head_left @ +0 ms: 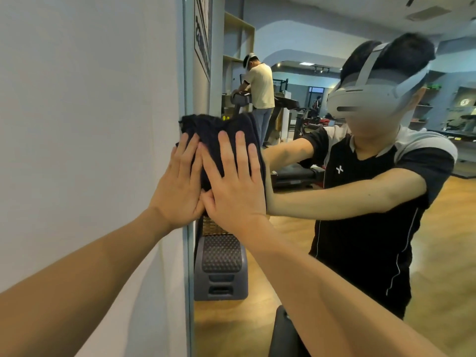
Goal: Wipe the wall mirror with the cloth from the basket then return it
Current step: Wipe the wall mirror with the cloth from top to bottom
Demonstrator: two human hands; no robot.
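Note:
A dark folded cloth (206, 130) lies flat against the wall mirror (296, 253) at its left edge, about chest height. My left hand (177, 186) presses on the cloth's left part with straight fingers, partly over the mirror's frame. My right hand (234, 181) presses on the cloth's middle, fingers straight and spread. The two hands touch at the thumbs. No basket is in view.
A plain white wall (90, 124) fills the left. The mirror reflects me, a gym room with a wooden floor, treadmills, shelves and another person in the distance. A grey ridged block (221, 269) shows low in the mirror. A dark object (283, 333) sits at the bottom.

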